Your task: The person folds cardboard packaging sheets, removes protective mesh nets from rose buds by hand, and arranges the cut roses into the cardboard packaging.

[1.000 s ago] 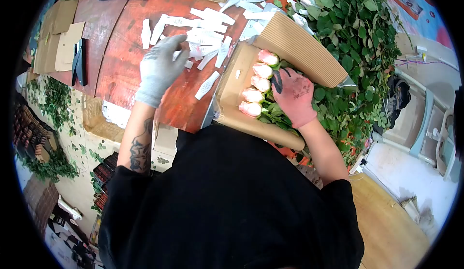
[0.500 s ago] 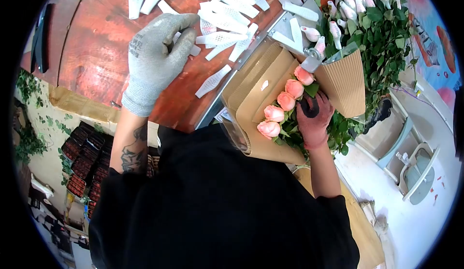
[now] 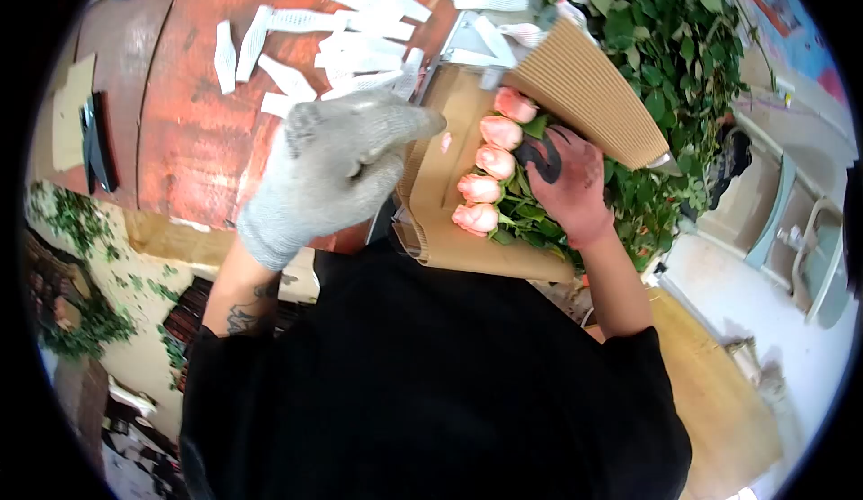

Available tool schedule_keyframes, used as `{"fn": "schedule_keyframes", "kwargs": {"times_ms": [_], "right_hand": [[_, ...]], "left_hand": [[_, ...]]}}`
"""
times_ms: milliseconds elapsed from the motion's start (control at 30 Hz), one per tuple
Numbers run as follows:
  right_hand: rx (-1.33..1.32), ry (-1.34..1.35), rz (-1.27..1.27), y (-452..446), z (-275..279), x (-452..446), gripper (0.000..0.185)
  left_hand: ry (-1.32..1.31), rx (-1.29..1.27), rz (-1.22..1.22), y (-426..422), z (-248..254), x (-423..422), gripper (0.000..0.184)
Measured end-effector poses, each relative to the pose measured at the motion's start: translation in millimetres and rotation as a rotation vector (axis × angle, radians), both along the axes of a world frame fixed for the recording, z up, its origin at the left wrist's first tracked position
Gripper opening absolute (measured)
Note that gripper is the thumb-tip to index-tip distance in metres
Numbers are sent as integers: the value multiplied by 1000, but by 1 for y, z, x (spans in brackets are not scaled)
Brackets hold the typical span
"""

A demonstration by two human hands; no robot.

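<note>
My left hand (image 3: 346,172), in a grey-white glove, hovers at the table's right edge beside the opened brown cardboard wrap (image 3: 440,181). Its fingers are bent and a little blurred, index and thumb tips apart, and nothing shows between them. Several pink roses (image 3: 495,160) lie in a slanting row on the cardboard, leaves and stems to the right. My right hand (image 3: 568,185), in a dusty red glove with dark fingertips, is closed around the stems and leaves just behind the upper rose heads. Its fingertips partly hide what they grip.
White mesh flower sleeves (image 3: 360,50) lie scattered on the reddish wooden table (image 3: 193,140). A corrugated cardboard flap (image 3: 589,95) stands over my right hand. Dense green foliage (image 3: 670,86) fills the right side. A black stapler-like tool (image 3: 97,145) lies far left, and a pale chair (image 3: 814,257) stands at right.
My left hand has moved right, from over the sleeves toward the roses. My right hand stays at the rose stems. The corrugated flap now leans further left, and the whole view has shifted.
</note>
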State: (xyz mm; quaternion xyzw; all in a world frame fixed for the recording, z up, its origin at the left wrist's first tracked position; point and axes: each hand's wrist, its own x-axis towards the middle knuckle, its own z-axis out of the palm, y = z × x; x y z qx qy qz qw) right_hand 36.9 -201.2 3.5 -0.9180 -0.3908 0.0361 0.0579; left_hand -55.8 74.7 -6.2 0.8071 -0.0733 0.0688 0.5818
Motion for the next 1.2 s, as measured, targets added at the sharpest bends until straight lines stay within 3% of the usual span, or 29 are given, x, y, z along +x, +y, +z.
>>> {"fn": "schedule_keyframes", "kwargs": {"times_ms": [67, 233, 333, 367, 433, 467, 567, 600, 800, 1200], "right_hand": [[-40, -26, -8, -2, -3, 0, 26], [64, -31, -53, -6, -9, 0, 27], [-49, -15, -25, -8, -7, -6, 32], [69, -135, 31, -11, -19, -5, 33], [-8, -64, -2, -7, -10, -5, 31], [6, -64, -3, -6, -10, -7, 31], [17, -52, -40, -6, -8, -8, 27], [54, -85, -14, -6, -9, -9, 26], [35, -33, -14, -5, -6, -10, 24], [-14, -6, -40, -4, -3, -11, 22]], "left_hand": [[56, 91, -56, -18, -4, 6, 29], [151, 437, -124, -46, -17, 18, 35], [259, 402, -185, -48, -16, 20, 37], [263, 425, -197, -49, -23, 21, 37], [394, -100, -52, -50, -43, 27, 31], [553, -92, -37, -47, -43, 37, 28], [588, 151, -36, -52, -33, 49, 27], [539, 5, 0, -59, -27, 49, 27], [614, -64, 52, -68, -38, 59, 26], [571, 90, -59, -65, -29, 57, 23]]}}
